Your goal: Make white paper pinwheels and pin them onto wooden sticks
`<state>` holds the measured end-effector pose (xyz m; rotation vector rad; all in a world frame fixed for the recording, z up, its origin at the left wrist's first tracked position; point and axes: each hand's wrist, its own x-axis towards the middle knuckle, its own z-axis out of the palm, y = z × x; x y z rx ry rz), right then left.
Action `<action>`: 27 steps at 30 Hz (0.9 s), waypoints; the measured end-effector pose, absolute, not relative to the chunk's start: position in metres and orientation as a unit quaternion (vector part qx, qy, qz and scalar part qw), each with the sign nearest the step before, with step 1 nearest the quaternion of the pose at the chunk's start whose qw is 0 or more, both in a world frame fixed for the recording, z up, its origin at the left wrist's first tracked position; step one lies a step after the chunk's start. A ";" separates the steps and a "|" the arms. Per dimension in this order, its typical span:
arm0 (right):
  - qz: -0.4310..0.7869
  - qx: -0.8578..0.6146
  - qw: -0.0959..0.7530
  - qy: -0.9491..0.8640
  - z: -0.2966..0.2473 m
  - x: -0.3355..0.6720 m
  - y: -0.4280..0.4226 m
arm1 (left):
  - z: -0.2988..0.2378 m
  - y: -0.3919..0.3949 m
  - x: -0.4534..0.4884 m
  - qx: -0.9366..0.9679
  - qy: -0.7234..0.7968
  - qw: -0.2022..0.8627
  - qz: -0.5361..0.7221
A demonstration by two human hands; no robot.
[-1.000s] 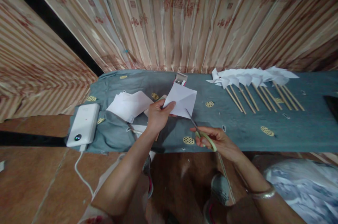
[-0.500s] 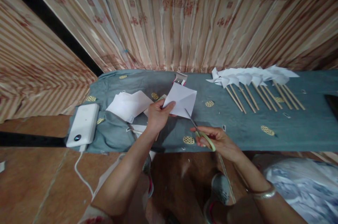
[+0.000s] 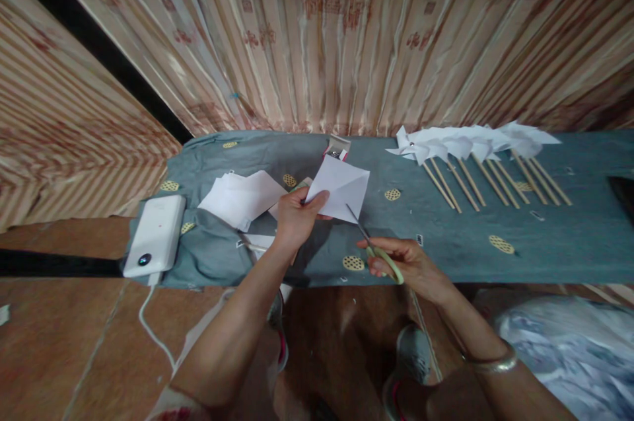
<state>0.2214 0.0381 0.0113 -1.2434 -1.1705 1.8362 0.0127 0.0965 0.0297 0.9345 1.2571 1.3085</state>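
Note:
My left hand (image 3: 298, 215) pinches the left corner of a square of white paper (image 3: 341, 186), thumb on top. Faint diagonal creases cross the sheet. In my right hand (image 3: 403, 262) is a pair of scissors (image 3: 379, 257) with light green handles. Their blades reach the paper's lower right corner, with the tip lying over the sheet. A stack of white paper (image 3: 242, 196) rests left of my left hand. Behind the held sheet stands a small opened box (image 3: 337, 147), its contents too small to make out.
Several white paper pinwheels (image 3: 465, 143) on wooden sticks lie in a row at the right of the cloth-covered table (image 3: 446, 242). A white device (image 3: 156, 236) with a cable sits at the left end. A striped curtain (image 3: 347, 44) hangs behind. A dark object (image 3: 623, 193) lies far right.

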 end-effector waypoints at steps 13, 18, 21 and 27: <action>0.694 -0.468 0.318 -0.446 0.010 0.222 0.038 | 0.028 0.096 0.015 0.400 0.531 0.527 0.530; 0.687 -0.475 0.317 -0.450 0.011 0.221 0.038 | 0.029 0.094 0.016 0.399 0.522 0.536 0.530; 0.683 -0.471 0.318 -0.459 0.012 0.222 0.038 | 0.028 0.093 0.017 0.396 0.520 0.540 0.531; 0.681 -0.470 0.317 -0.463 0.011 0.223 0.037 | 0.028 0.092 0.017 0.398 0.523 0.539 0.527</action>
